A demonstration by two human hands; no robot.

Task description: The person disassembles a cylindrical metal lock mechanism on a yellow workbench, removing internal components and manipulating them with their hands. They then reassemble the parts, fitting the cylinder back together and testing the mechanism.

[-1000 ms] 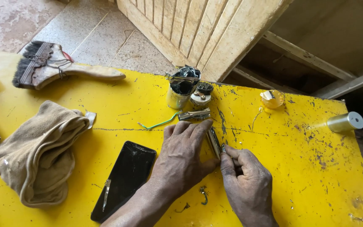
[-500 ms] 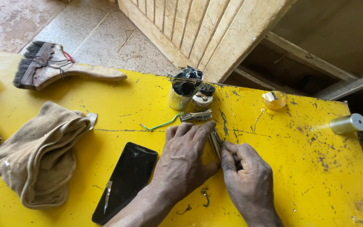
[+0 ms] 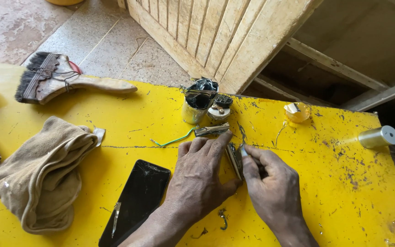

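Left hand (image 3: 200, 176) flat, pinning a thin metal strip (image 3: 234, 160) to the yellow tabletop (image 3: 325, 183); right hand (image 3: 270, 187) pinched on a small tool (image 3: 243, 151) touching it.

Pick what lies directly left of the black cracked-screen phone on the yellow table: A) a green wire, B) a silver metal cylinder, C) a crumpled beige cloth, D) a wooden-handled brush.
C: the crumpled beige cloth lies just left of the black cracked-screen phone on the yellow table; the other three lie farther up or to the right.
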